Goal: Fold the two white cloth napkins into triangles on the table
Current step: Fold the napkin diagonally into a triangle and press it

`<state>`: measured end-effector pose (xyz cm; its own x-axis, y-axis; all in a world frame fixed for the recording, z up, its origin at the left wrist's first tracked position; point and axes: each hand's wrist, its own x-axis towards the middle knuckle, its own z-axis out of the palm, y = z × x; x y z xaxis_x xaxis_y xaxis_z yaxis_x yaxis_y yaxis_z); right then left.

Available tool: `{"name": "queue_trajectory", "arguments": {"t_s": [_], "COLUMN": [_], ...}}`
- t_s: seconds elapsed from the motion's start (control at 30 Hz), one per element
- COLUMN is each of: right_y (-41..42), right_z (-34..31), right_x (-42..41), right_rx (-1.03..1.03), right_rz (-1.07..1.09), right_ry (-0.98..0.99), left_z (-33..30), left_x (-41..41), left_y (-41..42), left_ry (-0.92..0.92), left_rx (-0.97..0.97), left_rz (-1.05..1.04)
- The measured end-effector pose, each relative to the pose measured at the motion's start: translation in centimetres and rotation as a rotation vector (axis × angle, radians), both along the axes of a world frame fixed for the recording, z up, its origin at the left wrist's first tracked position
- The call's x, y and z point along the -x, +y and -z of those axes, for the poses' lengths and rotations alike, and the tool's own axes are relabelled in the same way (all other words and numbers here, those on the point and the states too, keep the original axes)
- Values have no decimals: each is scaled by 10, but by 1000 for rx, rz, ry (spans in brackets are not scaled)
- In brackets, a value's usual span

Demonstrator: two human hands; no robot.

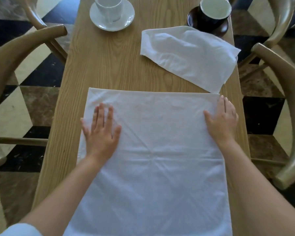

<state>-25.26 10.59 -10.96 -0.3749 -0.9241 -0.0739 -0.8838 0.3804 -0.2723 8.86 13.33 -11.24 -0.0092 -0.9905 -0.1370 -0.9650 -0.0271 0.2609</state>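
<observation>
1. Head view, and the near napkin [153, 150] lies spread flat on the wooden table [109, 65], square to the person, its far hem straight across and its near end running out of the bottom of the frame.
2. This looks like thin, limp white cloth: light, soft, no stiffness at all. Old creases cross it, one horizontal and a pair of diagonals, and those diagonals should guide a triangle fold nicely.
3. My call is that the corners are the place to pinch it; gripped mid-sheet it would only bunch and drag.
4. The second napkin [191, 55] waits farther off to the right, loosely doubled and rumpled, one edge reaching the table's right side, just in front of the dark cup [215, 11].
5. A white cup and saucer [111, 13] stands at the far left, well clear of both cloths.
6. Left hand [100, 132]: palm down near the cloth's left edge, fingers splayed and pressing flat, gripping nothing.
7. Right hand [223, 120]: palm down at the far right corner, fingers extended and close together, thumb out, also holding nothing.
8. Both forearms reach forward, roughly parallel, wrists low over the cloth.
</observation>
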Motion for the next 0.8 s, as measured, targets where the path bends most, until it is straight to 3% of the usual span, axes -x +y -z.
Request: {"name": "queue_trajectory", "arguments": {"t_s": [0.13,0.27,0.37,0.47,0.53,0.63,0.67,0.73,0.8], "right_y": [-11,-23,-6,18,36,66,76,97,117], "right_z": [-15,-28,-41,-57,-65,-68,-65,-59,-54], "right_x": [1,-8,-16,-41,-65,-95,-101,-114,-130], "right_rx": [87,47,154,258,344,424,429,425,415], "right_rz": [151,246,158,2,-88,-239,-285,-365,-446], "right_ry": [-212,-477,-478,-319,-279,-300,-295,-263,-233], "left_z": [-1,12,12,8,-2,-30,-41,-59,-69], "left_x": [71,84,84,83,81,75,72,62,52], "left_y": [42,52,52,51,48,36,32,29,37], "left_ry": [78,-20,-6,49,318,1060,1212,1235,1137], "left_rx": [63,16,-17,-22,-52,-171,-245,-494,-748], "left_rz": [289,350,353,355,247,-239,-391,-484,-400]}}
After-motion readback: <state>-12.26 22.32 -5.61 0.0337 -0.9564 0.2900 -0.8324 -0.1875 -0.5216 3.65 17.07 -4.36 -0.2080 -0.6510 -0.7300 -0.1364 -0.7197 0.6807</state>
